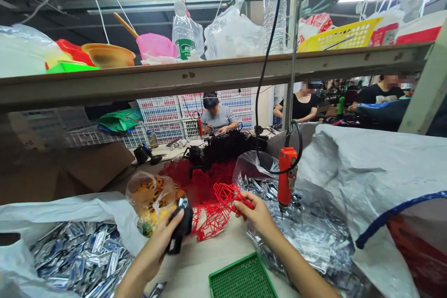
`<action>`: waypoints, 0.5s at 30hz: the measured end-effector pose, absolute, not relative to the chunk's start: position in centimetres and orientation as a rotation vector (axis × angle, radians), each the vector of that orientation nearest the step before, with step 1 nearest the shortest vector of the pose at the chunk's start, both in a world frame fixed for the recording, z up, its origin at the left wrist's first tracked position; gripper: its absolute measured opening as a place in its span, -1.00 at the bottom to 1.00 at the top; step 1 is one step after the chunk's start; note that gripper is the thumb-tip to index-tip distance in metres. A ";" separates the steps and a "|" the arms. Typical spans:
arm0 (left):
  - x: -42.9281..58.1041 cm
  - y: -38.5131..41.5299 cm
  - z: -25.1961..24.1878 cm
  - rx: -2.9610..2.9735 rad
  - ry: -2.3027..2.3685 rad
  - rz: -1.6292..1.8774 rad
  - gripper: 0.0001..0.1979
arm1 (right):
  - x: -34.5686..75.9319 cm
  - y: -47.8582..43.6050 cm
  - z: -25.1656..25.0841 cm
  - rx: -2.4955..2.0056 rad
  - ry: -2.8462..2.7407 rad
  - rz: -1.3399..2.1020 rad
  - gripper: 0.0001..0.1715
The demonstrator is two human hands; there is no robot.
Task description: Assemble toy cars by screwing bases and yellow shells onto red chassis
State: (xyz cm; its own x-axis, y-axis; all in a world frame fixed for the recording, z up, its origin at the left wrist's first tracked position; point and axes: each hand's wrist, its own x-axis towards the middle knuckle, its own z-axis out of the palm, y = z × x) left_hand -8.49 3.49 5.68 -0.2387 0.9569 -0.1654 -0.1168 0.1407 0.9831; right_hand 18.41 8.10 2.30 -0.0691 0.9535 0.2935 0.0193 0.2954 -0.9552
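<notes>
Item 1, red wire-frame piece (226, 193): a lattice cage of red plastic, middle of the worktop (204, 263), at the near edge of a heap of like red pieces (206, 179). The right hand (257, 214) pinches its right-hand corner between thumb and fingertips. The grip is narrow and closed on the frame, which is partly raised and touching the heap.

Item 2, black part (182, 224): a dark, rounded body just left of the red piece. The left hand (161, 241) wraps it, fingers curled round the underside, a firm full hold.

Step in hand, as I judge it: one red piece is being picked out while the black part waits beside it. Bringing the two together would call for the lattice to come clear of its tangled neighbours and turn to face the black part.

Item 3, electric screwdriver (284, 178): orange-red, hanging bit-down on its cable just right of the right hand, untouched.

Item 4, green tray (240, 280): near edge, between the forearms.

Item 5, bags: yellow pieces in clear film (151, 195) behind the left hand; silvery parts in a white bag (78, 253) at the near left corner; more silvery parts (310, 235) under the right arm; a white woven sack (366, 167) at the right edge.

Item 6, far side: a heap of black lattice pieces (226, 146); other people seated at work beyond.
</notes>
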 end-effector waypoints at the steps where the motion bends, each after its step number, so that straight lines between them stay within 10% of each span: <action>1: -7.3 4.3 6.4 0.684 1.252 1.376 -0.74 | 18.4 7.8 2.4 -0.951 -1.348 1.060 -0.24; 15: -0.5 4.7 2.7 0.478 1.020 1.603 -0.56 | 17.9 5.3 3.4 -0.842 -1.035 1.441 -0.34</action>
